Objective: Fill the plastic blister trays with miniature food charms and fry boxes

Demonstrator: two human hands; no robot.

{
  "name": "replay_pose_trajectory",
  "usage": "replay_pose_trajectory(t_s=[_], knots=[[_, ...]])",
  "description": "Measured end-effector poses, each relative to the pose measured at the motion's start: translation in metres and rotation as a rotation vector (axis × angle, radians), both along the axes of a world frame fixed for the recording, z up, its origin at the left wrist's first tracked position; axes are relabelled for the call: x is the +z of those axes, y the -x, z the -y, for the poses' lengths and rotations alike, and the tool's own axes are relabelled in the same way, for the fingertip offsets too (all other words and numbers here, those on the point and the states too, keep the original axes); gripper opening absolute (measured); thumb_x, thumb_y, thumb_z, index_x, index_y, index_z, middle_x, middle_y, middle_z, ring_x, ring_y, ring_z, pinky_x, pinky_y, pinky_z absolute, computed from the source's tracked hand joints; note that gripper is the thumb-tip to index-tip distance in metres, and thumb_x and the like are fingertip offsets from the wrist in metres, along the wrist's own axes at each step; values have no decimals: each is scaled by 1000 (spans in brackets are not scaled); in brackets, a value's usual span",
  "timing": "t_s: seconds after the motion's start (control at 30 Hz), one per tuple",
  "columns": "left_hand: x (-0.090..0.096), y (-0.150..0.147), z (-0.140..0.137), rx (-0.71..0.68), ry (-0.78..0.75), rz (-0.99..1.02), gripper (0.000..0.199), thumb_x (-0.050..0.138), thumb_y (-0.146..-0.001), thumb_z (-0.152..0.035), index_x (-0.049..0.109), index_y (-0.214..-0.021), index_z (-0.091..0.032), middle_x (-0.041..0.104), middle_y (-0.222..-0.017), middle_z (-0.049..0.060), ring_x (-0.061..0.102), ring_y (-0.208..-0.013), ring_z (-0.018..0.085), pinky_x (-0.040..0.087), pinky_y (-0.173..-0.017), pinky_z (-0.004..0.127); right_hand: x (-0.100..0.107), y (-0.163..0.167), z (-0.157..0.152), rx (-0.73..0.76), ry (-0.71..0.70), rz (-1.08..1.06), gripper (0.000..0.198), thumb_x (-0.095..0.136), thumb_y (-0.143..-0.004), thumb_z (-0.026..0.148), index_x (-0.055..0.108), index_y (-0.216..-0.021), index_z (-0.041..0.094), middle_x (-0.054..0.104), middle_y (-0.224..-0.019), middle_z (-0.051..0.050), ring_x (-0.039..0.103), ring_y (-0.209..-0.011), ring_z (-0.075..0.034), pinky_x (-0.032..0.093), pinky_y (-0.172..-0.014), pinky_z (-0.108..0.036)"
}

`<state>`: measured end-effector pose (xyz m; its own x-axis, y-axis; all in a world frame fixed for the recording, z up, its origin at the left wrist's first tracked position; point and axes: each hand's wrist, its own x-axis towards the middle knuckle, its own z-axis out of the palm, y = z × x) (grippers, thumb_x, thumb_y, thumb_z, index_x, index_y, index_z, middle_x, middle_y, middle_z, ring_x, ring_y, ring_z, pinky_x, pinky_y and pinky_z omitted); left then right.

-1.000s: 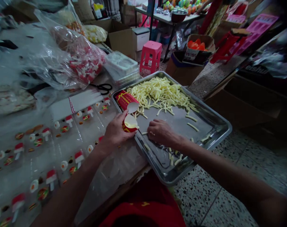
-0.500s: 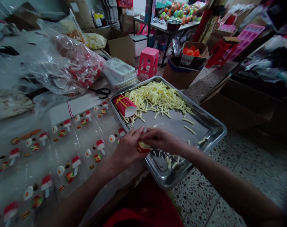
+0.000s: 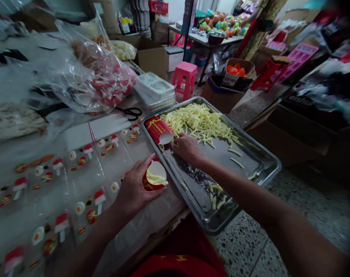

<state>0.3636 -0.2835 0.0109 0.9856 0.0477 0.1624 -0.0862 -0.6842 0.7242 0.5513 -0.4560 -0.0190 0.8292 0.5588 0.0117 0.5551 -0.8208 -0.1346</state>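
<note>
My left hand [image 3: 134, 182] is wrapped round a red fries carton [image 3: 154, 187] with a white inside, its mouth facing up toward me. Several pale yellow fry-shaped sticks [image 3: 155, 178] lie inside it. Over the metal tray [image 3: 192, 169], my right hand [image 3: 188, 148] reaches to the near left end of a heap of the same fries [image 3: 202, 121]. Its fingers are curled down and together, and whatever is between them is hidden. Just beyond those fingers a second red carton [image 3: 157, 130] lies on its side against the tray's left wall.
Clear sheets with small food-shaped pieces [image 3: 100, 198] cover the table on the left. Black scissors [image 3: 131, 112], stacked clear plastic trays [image 3: 154, 90] and a bag of red and white pieces [image 3: 113, 86] lie behind. A pink stool [image 3: 185, 79] stands beyond the tray.
My hands have come apart. The left has moved left with the carton, turning its mouth into view. My right hand has left the carton and gone forward to the fries in the tray.
</note>
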Motion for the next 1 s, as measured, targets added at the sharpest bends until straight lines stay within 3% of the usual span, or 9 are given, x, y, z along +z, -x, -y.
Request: replay_pose_trajectory(t_s=[0.1,0.2,0.3,0.37,0.43,0.5,0.67,0.87,1.0], knots=[[-3,0,-1,-23,17,1,90,85,-72,-41,42,-149,-25,59,-133,9,59,-119,27,46,-104,39,-1,-3,33,98,-66,-62,16,67,-88,26,79,-98,24,72,-102,-6,66,-87,-20,42,-70,-28],[-6,-4,4,-50,25,11,87,85,-71,-40,45,-147,-24,59,-134,10,59,-120,27,47,-104,39,0,-6,77,156,-252,-138,33,74,-82,20,76,-114,27,74,-108,-4,66,-95,-21,45,-79,-28],[-4,-9,12,-84,7,23,87,86,-70,-41,46,-146,-23,60,-133,10,61,-118,26,48,-103,38,4,-10,113,46,-504,-178,49,81,-76,24,71,-125,24,74,-111,-6,68,-91,-21,49,-76,-28],[-1,-13,14,-97,-12,26,89,86,-70,-42,46,-147,-22,61,-132,10,61,-118,26,49,-102,37,10,-12,128,-64,-567,-131,39,79,-78,26,74,-116,20,76,-98,-6,68,-80,-19,49,-69,-27],[3,-16,13,-99,-27,20,89,85,-70,-43,46,-147,-23,62,-131,10,61,-118,27,49,-102,38,19,-12,135,-71,-503,-51,24,74,-82,27,78,-104,18,76,-87,-5,66,-72,-17,47,-68,-27],[5,-19,8,-86,-40,6,88,85,-70,-45,46,-147,-24,61,-133,9,61,-119,27,49,-103,39,28,-11,135,49,-377,-4,17,69,-87,25,79,-98,18,75,-86,-6,64,-71,-16,46,-70,-27],[6,-20,3,-39,-37,-32,89,83,-70,-49,46,-148,-24,61,-132,9,63,-115,27,49,-102,41,36,-16,118,304,-95,-108,35,75,-85,28,73,-119,21,72,-92,-5,62,-75,-16,43,-69,-27],[6,-24,14,-53,-54,-23,92,84,-69,-50,46,-148,-24,60,-134,9,61,-119,27,48,-103,39,25,-17,107,395,-5,-105,41,75,-85,32,70,-124,21,69,-103,-7,63,-82,-18,42,-72,-28],[7,-30,20,-77,-73,-16,92,84,-70,-49,45,-149,-22,62,-130,9,62,-116,27,49,-101,37,18,-12,110,290,21,-48,32,74,-85,37,75,-113,23,70,-100,-6,62,-82,-19,40,-68,-28]])
